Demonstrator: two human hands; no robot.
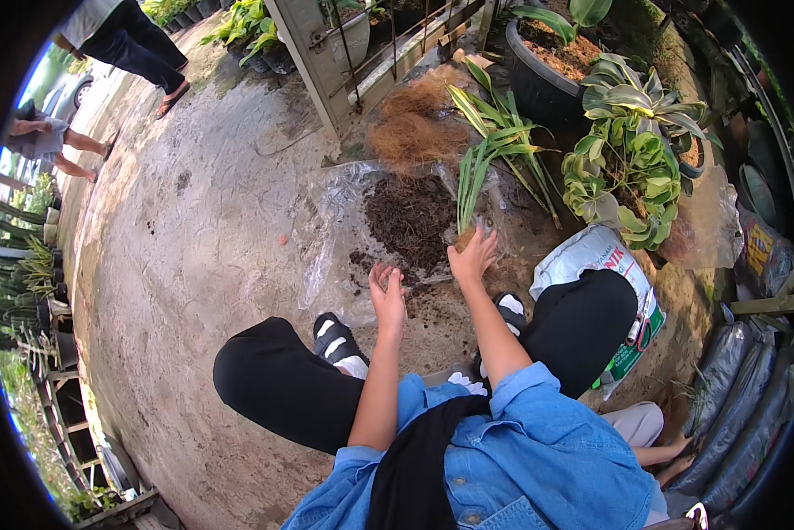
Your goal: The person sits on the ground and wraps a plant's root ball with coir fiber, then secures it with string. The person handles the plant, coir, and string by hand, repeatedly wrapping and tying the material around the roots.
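Note:
My right hand (474, 260) grips the base of a plant with long strap-like leaves (471, 182). Brown fibre wraps that base between my thumb and fingers, and the leaves point away from me. To its left, my left hand (388, 299) is raised with fingers slightly bent and apart, holding nothing. Beyond both hands, a heap of dark potting soil (407, 215) lies on a clear plastic sheet (331, 222), with crumbs scattered toward me. Loose brown coconut fibre (420, 126) is piled past the soil.
More cut leafy plants (513, 149) lie beyond the right hand. Potted plants (625, 179) and a large black pot (543, 73) stand at the right. A white printed sack (572, 255) lies by my right knee. Another person's hands (678, 454) touch filled plastic bags (718, 397). Two people stand far left.

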